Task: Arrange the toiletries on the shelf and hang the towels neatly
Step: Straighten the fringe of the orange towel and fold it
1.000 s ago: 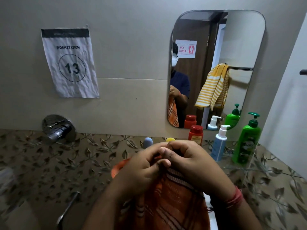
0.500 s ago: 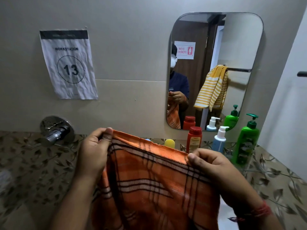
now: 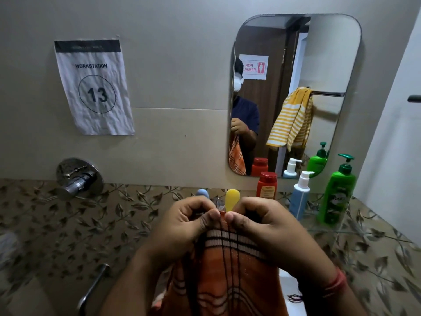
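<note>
- The left hand (image 3: 182, 226) and the right hand (image 3: 262, 226) meet knuckle to knuckle in the lower middle of the view, thumbs touching at the top edge of an orange towel (image 3: 227, 270).
- Each hand pinches that top edge between its thumb and curled fingers, so the two gripped parts of the cloth lie pressed together.
- The towel hangs straight down from the pinch, its long axis vertical; dark thin lines run down its length, and white and dark bands cross it just below the thumbs.
- Just beyond the fingertips stand a yellow rounded tip (image 3: 232, 199) and, toward the left hand's side, a blue rounded tip (image 3: 202, 193); what they belong to cannot be told.
- Beyond the right hand and off to its outer side, three containers stand upright in a row: a red bottle (image 3: 266, 185) nearest, then a blue pump bottle (image 3: 299, 199), then a green pump bottle (image 3: 337, 195).
- Above those bottles a mirror (image 3: 325, 53) on the wall reflects a yellow striped towel (image 3: 290, 119) draped over a rail.
- Well beyond the left hand, a chrome tap valve (image 3: 78, 177) sits on the wall, with a paper sign (image 3: 94, 87) reading "WORKSTATION 13" above it.
</note>
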A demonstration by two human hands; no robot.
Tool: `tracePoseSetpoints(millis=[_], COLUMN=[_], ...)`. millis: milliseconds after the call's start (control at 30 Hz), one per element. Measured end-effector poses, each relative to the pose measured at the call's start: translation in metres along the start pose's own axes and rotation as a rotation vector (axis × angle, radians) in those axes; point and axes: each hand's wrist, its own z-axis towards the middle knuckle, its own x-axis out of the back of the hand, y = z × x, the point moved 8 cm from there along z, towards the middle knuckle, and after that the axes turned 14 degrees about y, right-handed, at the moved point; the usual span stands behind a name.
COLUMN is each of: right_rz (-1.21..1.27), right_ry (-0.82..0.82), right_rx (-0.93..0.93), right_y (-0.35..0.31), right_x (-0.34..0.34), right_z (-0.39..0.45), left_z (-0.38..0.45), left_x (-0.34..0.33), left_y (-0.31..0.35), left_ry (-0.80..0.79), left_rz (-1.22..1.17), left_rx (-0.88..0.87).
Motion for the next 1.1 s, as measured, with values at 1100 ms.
tracePoseSetpoints(millis=[1100], right_rz=[-0.126], right_ry=[0.085], right_rx=[0.116], right_y=[-0.006], right_x=[0.012], right_z=[-0.022], left_z=[-0.028], left_x=[-0.03], left_y=[0.031], left_ry=[0.029], left_rz=[0.498], left_rx=[-0.275])
